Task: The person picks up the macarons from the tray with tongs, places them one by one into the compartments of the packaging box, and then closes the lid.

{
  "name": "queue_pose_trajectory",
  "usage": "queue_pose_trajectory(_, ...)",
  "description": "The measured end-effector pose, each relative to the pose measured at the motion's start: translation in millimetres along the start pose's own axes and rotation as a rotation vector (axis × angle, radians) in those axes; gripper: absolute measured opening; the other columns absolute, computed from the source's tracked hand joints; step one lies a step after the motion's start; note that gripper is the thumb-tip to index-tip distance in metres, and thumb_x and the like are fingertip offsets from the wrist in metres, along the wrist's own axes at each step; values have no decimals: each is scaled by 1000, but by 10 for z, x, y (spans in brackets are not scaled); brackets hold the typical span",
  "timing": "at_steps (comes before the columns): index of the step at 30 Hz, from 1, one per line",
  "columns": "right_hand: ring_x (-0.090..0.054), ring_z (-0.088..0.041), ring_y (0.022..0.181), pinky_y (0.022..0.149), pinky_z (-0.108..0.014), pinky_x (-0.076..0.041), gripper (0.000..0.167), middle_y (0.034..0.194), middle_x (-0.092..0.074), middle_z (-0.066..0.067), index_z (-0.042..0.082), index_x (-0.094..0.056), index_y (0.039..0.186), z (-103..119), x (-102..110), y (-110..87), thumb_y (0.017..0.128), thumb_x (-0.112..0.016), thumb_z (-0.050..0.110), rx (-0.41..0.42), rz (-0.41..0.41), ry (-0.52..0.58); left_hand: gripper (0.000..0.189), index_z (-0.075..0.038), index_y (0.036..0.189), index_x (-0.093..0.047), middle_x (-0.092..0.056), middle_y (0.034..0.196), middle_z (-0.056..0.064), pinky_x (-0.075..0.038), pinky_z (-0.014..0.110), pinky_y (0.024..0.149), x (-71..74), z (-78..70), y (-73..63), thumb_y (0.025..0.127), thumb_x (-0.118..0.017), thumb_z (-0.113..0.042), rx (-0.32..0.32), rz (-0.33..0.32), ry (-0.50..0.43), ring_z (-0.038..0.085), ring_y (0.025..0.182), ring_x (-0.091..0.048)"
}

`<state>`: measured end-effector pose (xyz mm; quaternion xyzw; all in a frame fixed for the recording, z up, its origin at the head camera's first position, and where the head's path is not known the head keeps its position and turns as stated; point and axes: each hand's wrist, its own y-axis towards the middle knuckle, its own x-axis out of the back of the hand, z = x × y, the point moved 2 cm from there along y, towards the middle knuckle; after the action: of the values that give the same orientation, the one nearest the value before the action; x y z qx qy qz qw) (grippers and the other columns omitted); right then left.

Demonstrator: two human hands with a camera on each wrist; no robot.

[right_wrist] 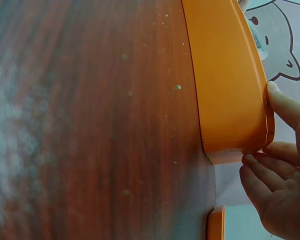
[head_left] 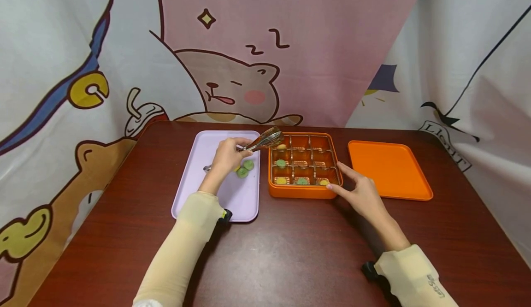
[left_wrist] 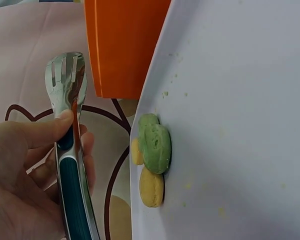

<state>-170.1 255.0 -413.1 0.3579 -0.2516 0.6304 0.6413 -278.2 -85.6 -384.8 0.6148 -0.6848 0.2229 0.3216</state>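
On the left of the bench (head_left: 269,261), the lilac tray (head_left: 244,201), and over it the left hand (head_left: 227,156), fingers curled round metal tongs (head_left: 264,141)! Their long axis slants away and rightward, slotted head above the back-left corner of the orange box (head_left: 303,192). Green macarons (head_left: 248,164) and yellow macarons (left_wrist: 151,187) sit on the tray, just right of the left hand, easily the nearer one. Next, the right hand (head_left: 365,196), thumb on the rim, gripping the box's front-right corner. Furthest right, a flat orange lid (head_left: 390,168).
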Motion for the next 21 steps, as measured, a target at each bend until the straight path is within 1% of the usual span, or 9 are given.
queue_pose_trajectory(2, -49, -25, 71, 85, -46, -45, 74, 150, -47, -21, 7, -45, 149, -1, 1, 1, 89, -73, 41, -1, 2, 2, 34, -14, 122, -72, -75, 116, 9, -50, 44, 94, 7, -9, -6, 88, -75, -19, 5, 6, 2, 26, 101, -71)
queue_pose_trajectory(4, -49, -24, 71, 84, -45, -45, 74, 150, -47, -21, 7, -45, 149, -1, 2, 1, 89, -73, 41, 1, 2, -2, 36, -15, 124, -71, -74, 118, 9, -50, 44, 95, 19, -17, -16, 88, -75, -19, 6, 14, 3, 27, 103, -69)
queue_pose_trajectory(6, -45, -21, 65, 82, -43, -45, 74, 150, -47, -21, 7, -45, 149, -2, 1, 3, 89, -73, 40, 2, 3, -4, 38, -15, 125, -70, -73, 119, 10, -50, 45, 96, 37, -23, -29, 88, -76, -19, 6, 19, 4, 28, 104, -69)
queue_pose_trajectory(7, -38, -18, 58, 79, -42, -44, 74, 150, -47, -21, 7, -45, 149, -2, 1, 4, 89, -73, 40, 1, 6, -4, 39, -15, 126, -70, -73, 120, 10, -50, 45, 95, 48, -24, -37, 88, -76, -19, 6, 21, 2, 28, 104, -69)
queue_pose_trajectory(9, -34, -14, 53, 76, -39, -43, 74, 150, -47, -21, 7, -45, 149, -1, 1, 7, 89, -73, 40, 3, 7, -5, 41, -14, 127, -69, -73, 121, 10, -50, 45, 95, 73, -23, -52, 88, -76, -19, 2, 24, -1, 28, 104, -68)
queue_pose_trajectory(12, -30, -12, 50, 71, -34, -41, 74, 150, -47, -21, 7, -45, 149, -1, 2, 8, 89, -73, 41, 2, 9, -4, 42, -13, 128, -68, -72, 121, 11, -50, 44, 94, 108, -12, -69, 87, -76, -19, -5, 25, -6, 28, 103, -69)
queue_pose_trajectory(14, -32, -13, 51, 70, -34, -41, 74, 150, -47, -21, 7, -45, 149, -2, 2, 7, 89, -73, 41, 3, 9, -5, 42, -12, 128, -68, -72, 122, 11, -50, 44, 93, 131, 3, -84, 87, -76, -19, -5, 28, -12, 28, 103, -69)
queue_pose_trajectory(17, -31, -12, 50, 66, -31, -40, 75, 149, -48, -21, 7, -46, 149, -1, 1, 2, 89, -73, 42, -1, 7, -3, 43, -11, 129, -68, -71, 125, 12, -51, 43, 91, 166, 28, -114, 87, -76, -19, -5, 33, -25, 29, 103, -68)
queue_pose_trajectory(21, -24, -9, 43, 58, -28, -37, 75, 149, -48, -22, 8, -46, 149, 0, -1, -2, 88, -74, 42, -3, 8, 3, 43, -10, 129, -67, -70, 126, 12, -52, 40, 86, 212, 56, -164, 88, -76, -19, -9, 33, -25, 28, 100, -68)
